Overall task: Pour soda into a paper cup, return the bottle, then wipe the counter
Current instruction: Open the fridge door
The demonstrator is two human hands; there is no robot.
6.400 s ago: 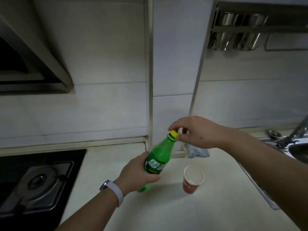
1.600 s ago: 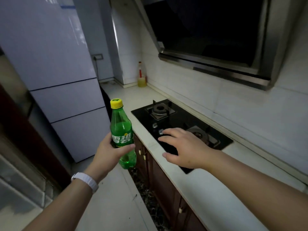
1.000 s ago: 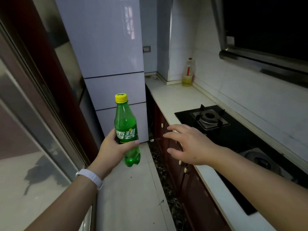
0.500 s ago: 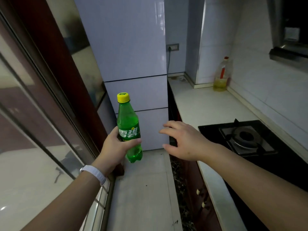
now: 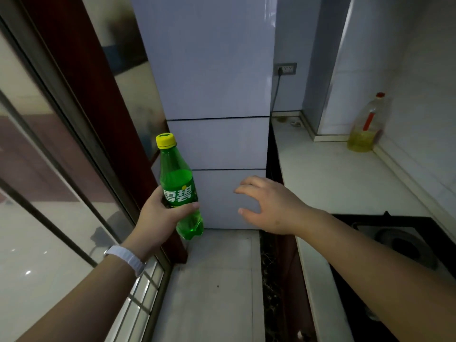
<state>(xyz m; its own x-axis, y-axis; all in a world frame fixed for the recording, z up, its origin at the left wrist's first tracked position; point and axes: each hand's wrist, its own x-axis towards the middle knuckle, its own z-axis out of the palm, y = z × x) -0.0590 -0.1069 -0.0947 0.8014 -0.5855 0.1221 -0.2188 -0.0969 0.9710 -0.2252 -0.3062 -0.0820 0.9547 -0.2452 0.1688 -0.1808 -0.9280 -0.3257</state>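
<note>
My left hand [image 5: 159, 218] grips a green soda bottle [image 5: 179, 183] with a yellow cap, held upright in front of a tall white fridge [image 5: 217, 95]. My right hand [image 5: 269, 206] hovers open, fingers spread, in front of the fridge's lowest door and touches nothing. The white counter [image 5: 333, 174] runs along the right. The paper cup is out of view.
A bottle of yellow oil [image 5: 365, 127] stands at the counter's far corner. A black gas hob [image 5: 399, 248] is set into the counter at right. A sliding glass door [image 5: 49, 169] with a dark red frame lines the left. Pale tiled floor [image 5: 217, 280] lies between.
I have turned left from the hob toward the fridge and come closer to it. The bottle stays upright in my left hand. My right hand stays open in front of me.
</note>
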